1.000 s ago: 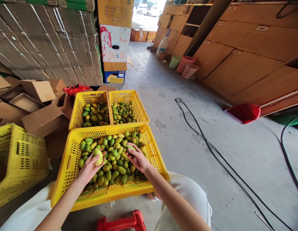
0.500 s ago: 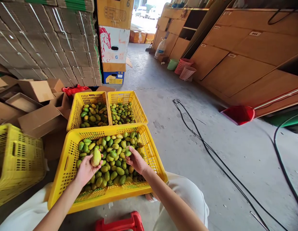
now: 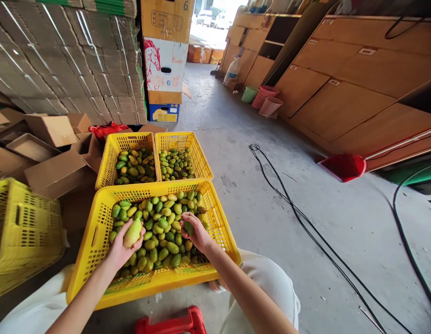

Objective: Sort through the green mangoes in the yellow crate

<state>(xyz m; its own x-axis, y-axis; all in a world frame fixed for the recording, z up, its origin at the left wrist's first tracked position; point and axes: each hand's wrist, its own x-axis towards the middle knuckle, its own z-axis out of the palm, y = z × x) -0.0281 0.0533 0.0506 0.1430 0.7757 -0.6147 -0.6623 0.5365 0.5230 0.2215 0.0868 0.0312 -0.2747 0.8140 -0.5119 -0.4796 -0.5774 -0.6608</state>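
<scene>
My left hand (image 3: 124,243) is closed round a pale yellow-green mango (image 3: 132,233), held above the left part of the large yellow crate (image 3: 83,260). Over the crate's right half, my right hand (image 3: 198,233) grips a smaller dark green mango (image 3: 188,228), partly hidden by the fingers. Below both hands, the crate holds many small green and yellow mangoes (image 3: 166,222). Two smaller yellow crates, one at the left (image 3: 109,157) and one at the right (image 3: 202,155), stand against its far side with more mangoes inside.
Another yellow crate (image 3: 37,227) stands at the left, near open cardboard boxes (image 3: 58,174). A red stool (image 3: 171,324) is between my knees. Black cable (image 3: 288,199) lies across the floor on the right, near a red dustpan (image 3: 344,167). Stacked cartons (image 3: 166,65) rise behind.
My left hand has moved slightly left and tilted its mango. The fingers of my right hand have turned, and the green mango sits lower and deeper in the grip.
</scene>
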